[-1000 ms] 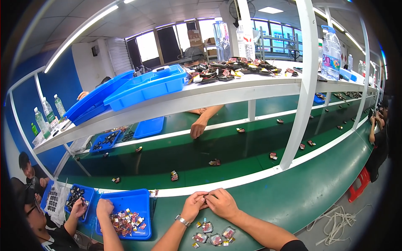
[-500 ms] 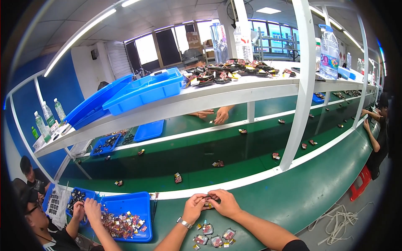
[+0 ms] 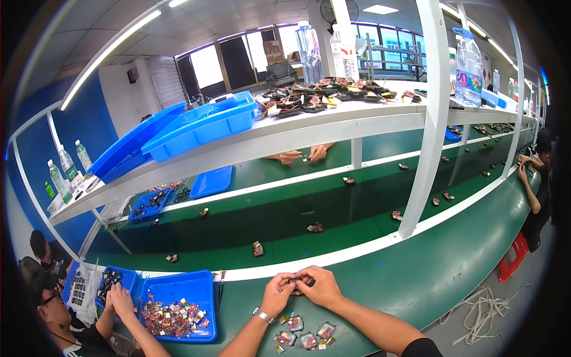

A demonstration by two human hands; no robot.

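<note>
My left hand (image 3: 278, 295) and my right hand (image 3: 320, 288) meet over the green bench (image 3: 380, 279), fingertips pinched together on a small dark electronic part (image 3: 292, 280). The fingers cover most of this part, so its exact kind is hidden. My left wrist wears a metal-band watch (image 3: 262, 316). Just below my hands lie several clear-cased assemblies (image 3: 308, 341) with reddish insides, along with small silver-and-yellow pieces (image 3: 279, 349). To their left stands a blue tray (image 3: 205, 297) with a heap of small red, silver and yellow electronic pieces (image 3: 172, 318).
Beyond a white rail, a green conveyor (image 3: 285, 235) carries scattered assemblies (image 3: 257, 249). A white post (image 3: 425, 137) supports a shelf with blue trays (image 3: 202, 131), piled assemblies (image 3: 321, 95) and bottles. At left a co-worker's hands (image 3: 119, 300) work over another tray; another person's hands (image 3: 303, 154) show across the conveyor.
The assemblies on the conveyor have shifted slightly right. My fingers have closed further over the part. The left co-worker's hands have come together, and so have the hands across the conveyor.
</note>
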